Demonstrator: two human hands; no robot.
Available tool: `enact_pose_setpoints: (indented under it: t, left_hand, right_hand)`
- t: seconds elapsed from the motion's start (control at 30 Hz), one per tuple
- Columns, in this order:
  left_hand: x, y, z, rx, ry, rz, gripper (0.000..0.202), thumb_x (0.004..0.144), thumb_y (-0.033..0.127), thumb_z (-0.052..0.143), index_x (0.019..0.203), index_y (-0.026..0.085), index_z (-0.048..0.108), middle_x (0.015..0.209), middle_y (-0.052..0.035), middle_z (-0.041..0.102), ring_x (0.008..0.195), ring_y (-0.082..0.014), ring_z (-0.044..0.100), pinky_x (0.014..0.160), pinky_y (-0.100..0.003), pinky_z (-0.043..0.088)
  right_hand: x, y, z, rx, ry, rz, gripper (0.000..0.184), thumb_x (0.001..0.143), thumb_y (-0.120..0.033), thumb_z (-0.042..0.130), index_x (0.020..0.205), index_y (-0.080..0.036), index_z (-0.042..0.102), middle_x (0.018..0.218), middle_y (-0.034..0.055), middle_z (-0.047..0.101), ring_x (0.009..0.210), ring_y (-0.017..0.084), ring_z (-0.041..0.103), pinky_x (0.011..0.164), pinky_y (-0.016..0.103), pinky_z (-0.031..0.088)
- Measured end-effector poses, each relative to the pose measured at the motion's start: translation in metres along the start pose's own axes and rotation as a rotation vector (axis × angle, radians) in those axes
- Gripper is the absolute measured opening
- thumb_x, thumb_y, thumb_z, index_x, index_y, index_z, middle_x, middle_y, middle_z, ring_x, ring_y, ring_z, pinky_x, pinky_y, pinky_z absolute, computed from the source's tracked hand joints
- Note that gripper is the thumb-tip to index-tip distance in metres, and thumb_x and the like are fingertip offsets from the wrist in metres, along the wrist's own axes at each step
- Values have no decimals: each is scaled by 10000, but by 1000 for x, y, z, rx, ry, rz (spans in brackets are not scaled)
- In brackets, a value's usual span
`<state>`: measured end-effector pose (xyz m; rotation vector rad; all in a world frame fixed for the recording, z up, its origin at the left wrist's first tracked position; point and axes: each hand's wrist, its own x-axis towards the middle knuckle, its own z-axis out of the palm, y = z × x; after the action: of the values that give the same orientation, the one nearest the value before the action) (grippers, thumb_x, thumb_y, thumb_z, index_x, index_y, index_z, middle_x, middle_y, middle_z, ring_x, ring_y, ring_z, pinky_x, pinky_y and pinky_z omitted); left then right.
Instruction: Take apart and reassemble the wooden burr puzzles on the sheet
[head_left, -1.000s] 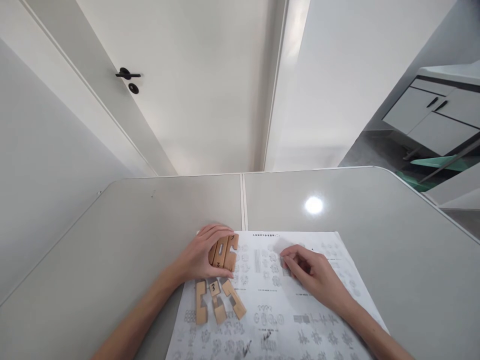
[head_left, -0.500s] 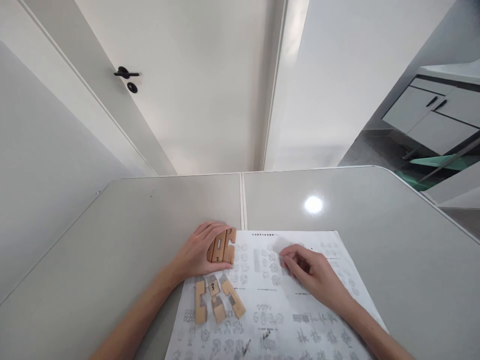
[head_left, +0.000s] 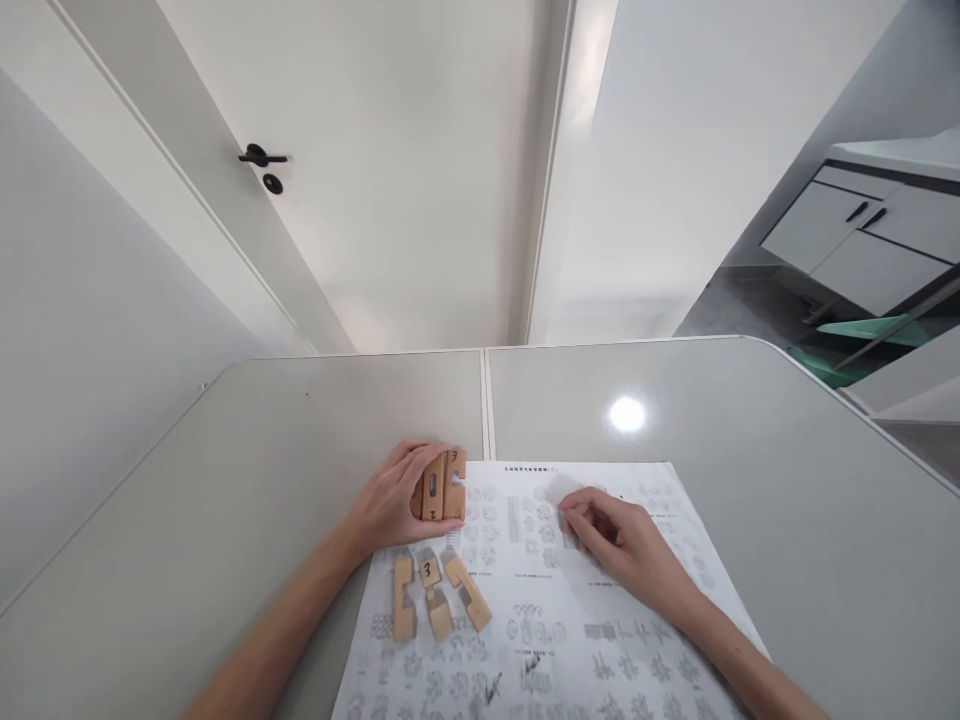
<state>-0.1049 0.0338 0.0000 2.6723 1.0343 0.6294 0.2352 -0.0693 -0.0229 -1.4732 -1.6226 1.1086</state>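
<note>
A: What is shown by the head view, and where are the wooden things to be found?

B: A row of notched wooden pieces [head_left: 440, 488] is kept side by side at the far left corner of a printed sheet [head_left: 574, 655], which is spread on a pale table [head_left: 720, 420]. At least three pieces are made out in the row; the leftmost is mostly covered

A: How is it held?

B: It is grasped by the left hand [head_left: 394, 495], with the fingers bent over the far end and the thumb laid along the near end

A: And the right hand [head_left: 611, 530]?

B: It is rested on the sheet, well apart from the wood, loosely curled with thumb and forefinger brought together. No piece is seen in it; whether something tiny is pinched cannot be told

A: How much can be judged as done?

B: About half of the visible pieces appear to be gathered into the row. No joint between any two is seen

A: What is left, then?

B: Three are left outside the row, nearer the body: an upright-lying notched piece [head_left: 401, 605], a piece marked 3 [head_left: 430, 572] and a slanted piece [head_left: 474, 603]. They are spread apart, and none is touched by either hand
</note>
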Motion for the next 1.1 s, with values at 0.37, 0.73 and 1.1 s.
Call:
enact_pose_setpoints:
  t: [0.37, 0.73, 1.1]
  left_hand:
    - [0, 4, -2, 30, 45, 81, 915, 832, 470, 846, 1575, 267, 351, 1376, -142, 666, 1295, -364, 592, 1041, -510, 575]
    - [3, 7, -4, -7, -77, 52, 798, 875, 442, 790, 1537, 245, 391, 1407, -143, 639, 1295, -346, 583, 1090, -524, 517]
    - [6, 5, -4, 33, -143, 68, 1002, 785, 715, 800, 1573, 240, 402, 1466, -162, 609, 1305, -370, 574, 1128, -526, 446]
  right_hand:
    - [0, 0, 0, -2, -5, -3, 293, 1060, -454, 495, 988, -249, 692, 716, 14, 649, 601, 176, 532, 546, 295, 411]
    - [-1, -3, 0, 32, -5, 9, 238, 1048, -417, 519, 988, -257, 685, 722, 8, 644, 622, 178, 522, 566, 298, 395]
    - [1, 1, 0, 21, -9, 9, 232, 1046, -415, 525, 1002, -260, 691, 730, 11, 646, 616, 177, 517, 559, 302, 379]
